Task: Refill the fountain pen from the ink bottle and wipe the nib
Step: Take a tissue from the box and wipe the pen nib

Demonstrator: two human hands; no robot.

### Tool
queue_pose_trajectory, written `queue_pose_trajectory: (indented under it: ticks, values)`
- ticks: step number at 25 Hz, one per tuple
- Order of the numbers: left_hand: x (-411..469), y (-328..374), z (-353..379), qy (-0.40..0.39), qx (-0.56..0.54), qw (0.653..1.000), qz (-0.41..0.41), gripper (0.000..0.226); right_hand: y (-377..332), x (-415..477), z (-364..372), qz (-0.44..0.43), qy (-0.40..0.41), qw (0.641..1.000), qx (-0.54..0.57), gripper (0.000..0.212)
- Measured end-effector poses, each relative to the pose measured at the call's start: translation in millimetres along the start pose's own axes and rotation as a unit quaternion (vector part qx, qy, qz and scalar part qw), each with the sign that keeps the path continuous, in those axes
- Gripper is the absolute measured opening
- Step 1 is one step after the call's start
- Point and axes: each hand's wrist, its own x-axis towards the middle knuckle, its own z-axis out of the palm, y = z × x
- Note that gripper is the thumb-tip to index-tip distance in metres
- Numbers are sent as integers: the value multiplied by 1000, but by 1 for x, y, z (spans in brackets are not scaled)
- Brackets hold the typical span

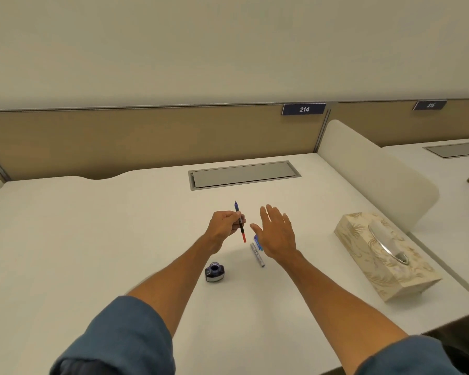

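My left hand (pixel 225 224) grips a thin fountain pen part (pixel 240 222), held nearly upright above the white desk (pixel 92 239), blue at its far tip and red at its near end. My right hand (pixel 278 234) hovers just to its right, fingers spread, holding nothing. Below the right hand lies a silver pen piece (pixel 258 256) with a blue piece (pixel 258 241) beside it, partly hidden by the hand. A small dark ink bottle (pixel 214 272) stands uncapped on the desk, nearer to me than the left hand.
A patterned tissue box (pixel 385 255) sits to the right with a tissue showing in its slot. A grey cable hatch (pixel 244 175) is set in the desk's far side. A cream divider (pixel 377 171) separates this desk from the adjoining one.
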Motion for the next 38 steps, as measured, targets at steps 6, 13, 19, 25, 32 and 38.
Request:
queue_pose_trajectory:
  ticks: [6, 13, 19, 25, 32, 38]
  values:
    - [18, 0, 88, -31, 29, 999, -21, 29, 76, -7, -11, 51, 6, 999, -15, 61]
    - [24, -1, 185, -105, 24, 994, -17, 28, 170, -22, -20, 107, 42, 993, -12, 58]
    - [23, 2, 254, -155, 39, 987, -22, 27, 240, -32, -33, 152, 66, 986, -21, 51]
    - [19, 1, 290, -181, 35, 982, -29, 24, 287, -47, -47, 239, 89, 967, 22, 38]
    - [21, -1, 294, -170, 31, 984, -31, 25, 298, -53, -48, 255, 89, 959, 88, 25]
    - [19, 1, 293, -170, 30, 985, -21, 25, 296, -44, -58, 213, 207, 949, 107, 21]
